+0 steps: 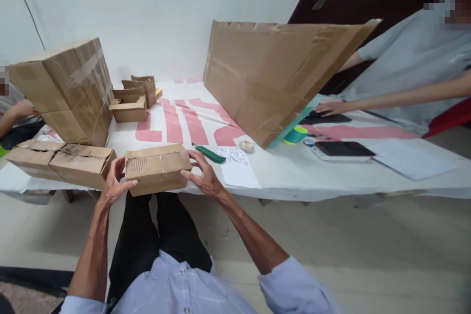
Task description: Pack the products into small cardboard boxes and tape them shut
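A small closed cardboard box (pixel 158 169) sits at the table's front edge, straight before me. My left hand (pixel 117 184) grips its left end, thumb on the front face. At the other end my right hand (pixel 202 176) holds it, with the thumb near the front corner and the fingers behind. To the left lie two more closed cardboard boxes (pixel 61 161) end to end, close by my left hand. A green utility knife (pixel 209 153) rests just beyond my right hand, beside a printed paper sheet (pixel 239 171) and a roll of clear tape (pixel 247 146).
A large cardboard panel (pixel 265 73) stands tilted mid-table; stacked big boxes (pixel 77 88) rise at left. Small open boxes (pixel 128 108) stand behind. At right are a teal tape roll (pixel 295 135), a black tablet-like device (pixel 345 148) and a co-worker's hand (pixel 334 107). Another person's hand (pixel 24 108) shows far left.
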The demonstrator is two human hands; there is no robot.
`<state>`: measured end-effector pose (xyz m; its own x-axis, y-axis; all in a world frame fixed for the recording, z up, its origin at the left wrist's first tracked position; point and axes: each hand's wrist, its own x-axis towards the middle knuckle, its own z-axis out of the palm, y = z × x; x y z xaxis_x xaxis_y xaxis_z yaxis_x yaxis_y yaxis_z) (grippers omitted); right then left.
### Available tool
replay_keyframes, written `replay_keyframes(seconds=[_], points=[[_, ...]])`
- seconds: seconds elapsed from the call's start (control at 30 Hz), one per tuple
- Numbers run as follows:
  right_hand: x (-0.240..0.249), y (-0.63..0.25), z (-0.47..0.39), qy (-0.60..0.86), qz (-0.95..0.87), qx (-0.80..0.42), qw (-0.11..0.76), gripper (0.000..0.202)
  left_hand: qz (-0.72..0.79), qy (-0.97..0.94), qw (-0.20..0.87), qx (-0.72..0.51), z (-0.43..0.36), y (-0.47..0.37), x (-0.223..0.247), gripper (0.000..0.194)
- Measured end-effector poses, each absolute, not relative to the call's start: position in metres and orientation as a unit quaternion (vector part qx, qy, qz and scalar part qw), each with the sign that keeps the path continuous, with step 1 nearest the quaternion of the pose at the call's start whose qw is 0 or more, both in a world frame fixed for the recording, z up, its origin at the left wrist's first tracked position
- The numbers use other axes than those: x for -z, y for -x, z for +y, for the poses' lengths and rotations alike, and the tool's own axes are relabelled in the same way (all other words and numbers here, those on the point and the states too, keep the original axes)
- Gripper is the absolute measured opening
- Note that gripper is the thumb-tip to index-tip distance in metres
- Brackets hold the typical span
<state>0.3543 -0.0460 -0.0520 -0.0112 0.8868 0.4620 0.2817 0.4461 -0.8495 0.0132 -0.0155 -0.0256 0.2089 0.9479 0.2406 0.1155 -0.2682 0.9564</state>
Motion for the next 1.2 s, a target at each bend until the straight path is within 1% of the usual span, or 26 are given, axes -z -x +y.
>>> replay_keyframes(seconds=[0.1, 0.17, 0.23, 0.3, 0.37, 0.53, 0.7, 0.8, 0.9, 1.07, 1.2], points=[[0.037, -0.35, -0.044, 0.452, -0.665, -0.218, 0.553, 0.042, 0.412, -0.645, 0.436, -0.474, -0.019, -0.012, 0.02, 0.07], [0.031, -0.346, -0.045, 0.449, -0.658, -0.223, 0.561, 0.034, 0.406, -0.656, 0.434, -0.465, -0.021, -0.013, 0.016, 0.058], [0.027, -0.343, -0.05, 0.443, -0.652, -0.244, 0.565, 0.029, 0.412, -0.675, 0.417, -0.449, -0.024, -0.013, 0.011, 0.052], [0.024, -0.343, -0.056, 0.44, -0.655, -0.254, 0.559, 0.025, 0.426, -0.696, 0.387, -0.429, -0.024, -0.014, 0.008, 0.051], [0.021, -0.346, -0.06, 0.433, -0.671, -0.255, 0.545, 0.022, 0.436, -0.709, 0.366, -0.415, -0.023, -0.014, 0.006, 0.057], [0.014, -0.356, -0.061, 0.403, -0.701, -0.268, 0.524, 0.017, 0.433, -0.716, 0.36, -0.412, -0.022, -0.012, 0.006, 0.083], [0.017, -0.358, -0.057, 0.383, -0.706, -0.279, 0.527, 0.017, 0.425, -0.731, 0.36, -0.394, -0.02, -0.01, 0.006, 0.09], [0.021, -0.36, -0.058, 0.369, -0.723, -0.281, 0.512, 0.017, 0.42, -0.74, 0.351, -0.391, -0.018, -0.007, 0.004, 0.099], [0.024, -0.363, -0.063, 0.362, -0.751, -0.247, 0.493, 0.014, 0.42, -0.757, 0.338, -0.369, -0.017, -0.004, 0.001, 0.107], [0.029, -0.366, -0.075, 0.366, -0.792, -0.152, 0.464, 0.036, 0.416, -0.782, 0.304, -0.351, -0.017, -0.003, 0.0, 0.119], [0.028, -0.37, -0.086, 0.374, -0.816, -0.137, 0.419, 0.047, 0.41, -0.786, 0.316, -0.339, -0.015, 0.003, 0.0, 0.124]])
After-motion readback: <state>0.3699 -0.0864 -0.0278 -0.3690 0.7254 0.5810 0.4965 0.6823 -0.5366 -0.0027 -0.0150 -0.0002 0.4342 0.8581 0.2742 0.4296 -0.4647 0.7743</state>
